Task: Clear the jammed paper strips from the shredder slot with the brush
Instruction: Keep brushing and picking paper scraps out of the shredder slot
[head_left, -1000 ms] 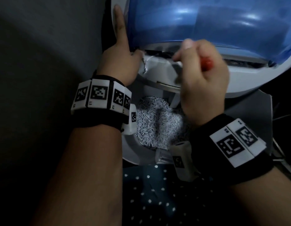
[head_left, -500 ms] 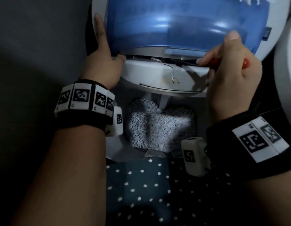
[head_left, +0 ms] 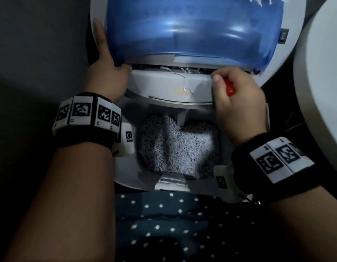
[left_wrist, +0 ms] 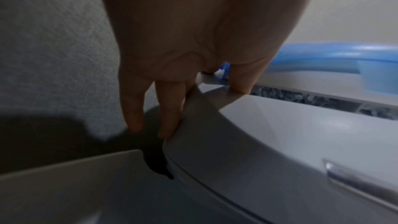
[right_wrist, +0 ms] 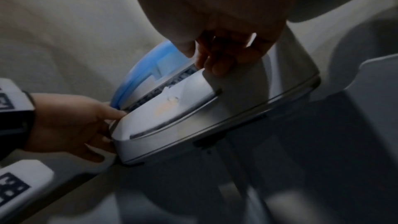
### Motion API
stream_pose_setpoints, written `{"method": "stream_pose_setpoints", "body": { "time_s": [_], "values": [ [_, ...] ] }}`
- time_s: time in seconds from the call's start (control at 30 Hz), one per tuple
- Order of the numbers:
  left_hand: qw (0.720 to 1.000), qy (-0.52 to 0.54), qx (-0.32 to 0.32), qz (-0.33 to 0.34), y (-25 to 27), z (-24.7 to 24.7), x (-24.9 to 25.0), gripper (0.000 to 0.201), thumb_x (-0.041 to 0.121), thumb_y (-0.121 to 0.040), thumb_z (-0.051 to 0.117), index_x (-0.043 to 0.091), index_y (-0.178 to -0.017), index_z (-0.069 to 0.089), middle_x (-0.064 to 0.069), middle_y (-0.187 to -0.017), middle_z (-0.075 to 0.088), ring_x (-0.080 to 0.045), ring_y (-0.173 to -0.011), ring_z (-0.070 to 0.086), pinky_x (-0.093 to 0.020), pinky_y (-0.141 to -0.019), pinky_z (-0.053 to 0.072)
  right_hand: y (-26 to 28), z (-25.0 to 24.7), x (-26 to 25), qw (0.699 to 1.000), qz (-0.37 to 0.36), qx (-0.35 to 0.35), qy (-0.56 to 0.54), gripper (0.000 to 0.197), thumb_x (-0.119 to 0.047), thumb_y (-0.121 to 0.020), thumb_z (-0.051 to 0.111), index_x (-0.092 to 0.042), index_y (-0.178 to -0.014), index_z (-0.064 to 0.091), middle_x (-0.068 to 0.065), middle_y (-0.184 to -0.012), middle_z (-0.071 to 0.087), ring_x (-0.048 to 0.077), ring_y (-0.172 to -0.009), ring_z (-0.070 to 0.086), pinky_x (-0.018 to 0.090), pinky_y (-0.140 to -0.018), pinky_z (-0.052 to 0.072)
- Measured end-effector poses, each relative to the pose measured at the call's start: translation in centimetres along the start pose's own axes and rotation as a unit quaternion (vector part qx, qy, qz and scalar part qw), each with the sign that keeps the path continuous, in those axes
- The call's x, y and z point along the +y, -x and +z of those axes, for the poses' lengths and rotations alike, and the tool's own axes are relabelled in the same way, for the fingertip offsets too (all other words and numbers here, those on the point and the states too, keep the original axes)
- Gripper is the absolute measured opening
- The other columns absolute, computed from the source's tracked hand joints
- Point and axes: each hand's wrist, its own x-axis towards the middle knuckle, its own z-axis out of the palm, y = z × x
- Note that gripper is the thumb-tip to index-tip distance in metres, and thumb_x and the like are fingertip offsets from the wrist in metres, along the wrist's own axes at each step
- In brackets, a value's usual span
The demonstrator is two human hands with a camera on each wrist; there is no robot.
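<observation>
Since the earlier frame the right hand [head_left: 237,103] has slid to the right end of the slot [head_left: 182,68], and the head view has shifted so more of the shredder [head_left: 163,86] shows. That hand is curled round the brush [head_left: 229,89], of which only a red stretch of handle shows; the bristle end is hidden behind the fingers, so whether it is in the slot cannot be told. The left hand [head_left: 107,72] lies with fingers straight along the shredder's left edge, thumb at the slot's left end, steadying it.

Sweeping the slot seems to be the step in hand. Strips [head_left: 184,69] are still lodged along the slot, and one thin strip [head_left: 184,82] dangles down the grey front. The next move likely calls for drawing the bristles back along the slot to drag these out while the left hand holds firm.

Dim light blurs both wrist views; the blue cover [head_left: 194,27] hides the slot's far side. Shreds [head_left: 179,146] fill the bin [head_left: 126,173] below.
</observation>
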Motion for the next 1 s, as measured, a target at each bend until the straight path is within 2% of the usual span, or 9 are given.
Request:
{"method": "stream_pose_setpoints", "body": {
  "time_s": [0.07,0.17,0.23,0.33,0.43,0.63,0.73,0.8,1.0],
  "values": [
    [1.0,-0.007,0.003,-0.002,0.0,0.0,0.0,0.086,0.021,-0.099,0.047,0.032,-0.155,-0.018,-0.012,-0.139,0.057,-0.033,-0.117,0.058,-0.026,-0.093,0.034,-0.2,0.6,-0.5,0.995,0.029,-0.024,-0.088,0.02,-0.037,-0.092,0.055,-0.026,-0.091,0.072,-0.002,-0.088,0.071,0.018,-0.087,0.064,0.032,-0.083,0.048],
    [1.0,-0.007,0.002,0.0,0.0,0.0,0.1,0.087,0.02,-0.1,0.048,0.031,-0.156,-0.017,-0.012,-0.141,0.056,-0.032,-0.121,0.056,-0.03,-0.101,0.037,-0.8,0.1,-0.6,0.973,0.105,0.092,-0.183,0.019,-0.038,-0.079,0.05,-0.031,-0.067,0.063,-0.006,-0.067,0.065,0.021,-0.072,0.064,0.034,-0.071,0.05],
    [1.0,-0.005,0.001,0.001,0.0,-0.1,0.2,0.086,0.019,-0.1,0.048,0.03,-0.156,-0.017,-0.012,-0.141,0.055,-0.032,-0.121,0.056,-0.028,-0.099,0.036,-0.7,0.2,-0.5,0.969,0.108,0.143,-0.167,0.017,-0.03,-0.082,0.048,-0.028,-0.071,0.061,-0.007,-0.07,0.063,0.023,-0.075,0.063,0.037,-0.074,0.051],
    [1.0,-0.009,0.0,-0.002,0.1,-0.1,0.1,0.086,0.021,-0.1,0.048,0.031,-0.156,-0.017,-0.012,-0.14,0.056,-0.033,-0.119,0.057,-0.028,-0.098,0.036,0.1,1.9,-0.9,0.989,0.065,0.043,-0.128,0.012,-0.029,-0.091,0.051,-0.032,-0.085,0.061,-0.008,-0.084,0.065,0.016,-0.085,0.062,0.04,-0.087,0.051],
    [1.0,-0.017,0.001,0.001,0.1,-0.1,0.1,0.087,0.022,-0.099,0.048,0.031,-0.156,-0.017,-0.012,-0.14,0.056,-0.034,-0.12,0.057,-0.033,-0.103,0.038,-0.5,2.2,-1.3,0.969,0.096,-0.018,-0.226,0.017,-0.033,-0.085,0.055,-0.031,-0.073,0.066,-0.01,-0.069,0.064,0.014,-0.069,0.059,0.041,-0.071,0.051],
    [1.0,-0.009,-0.001,-0.001,0.0,-0.1,0.0,0.087,0.021,-0.1,0.048,0.031,-0.156,-0.017,-0.012,-0.14,0.056,-0.033,-0.12,0.058,-0.03,-0.1,0.038,-1.1,0.5,-0.6,0.923,0.149,0.181,-0.304,0.028,-0.023,-0.077,0.047,-0.03,-0.053,0.062,-0.01,-0.054,0.055,0.023,-0.065,0.053,0.037,-0.065,0.038],
    [1.0,-0.012,0.001,-0.001,-0.2,-0.1,0.0,0.086,0.022,-0.1,0.048,0.031,-0.156,-0.017,-0.013,-0.137,0.058,-0.034,-0.116,0.059,-0.028,-0.094,0.037,-0.4,1.9,-1.4,0.95,0.141,0.069,-0.268,0.021,-0.04,-0.082,0.052,-0.031,-0.069,0.066,-0.01,-0.063,0.062,0.016,-0.068,0.059,0.044,-0.07,0.049],
    [1.0,-0.014,0.002,-0.001,-0.2,-0.1,0.0,0.087,0.022,-0.1,0.048,0.031,-0.156,-0.017,-0.014,-0.134,0.061,-0.034,-0.114,0.06,-0.03,-0.096,0.039,-0.1,2.3,-2.1,0.951,0.129,0.001,-0.28,0.022,-0.036,-0.087,0.054,-0.026,-0.073,0.068,-0.007,-0.06,0.059,0.013,-0.06,0.056,0.035,-0.063,0.048],
    [1.0,-0.021,0.006,0.006,-0.4,0.1,-0.3,0.087,0.023,-0.099,0.049,0.03,-0.156,-0.017,-0.012,-0.134,0.061,-0.034,-0.113,0.06,-0.031,-0.097,0.04,-1.2,0.9,-1.9,0.931,0.136,0.165,-0.295,0.029,-0.019,-0.079,0.048,-0.029,-0.054,0.058,-0.012,-0.053,0.053,0.017,-0.064,0.054,0.031,-0.066,0.039]
  ]
}}
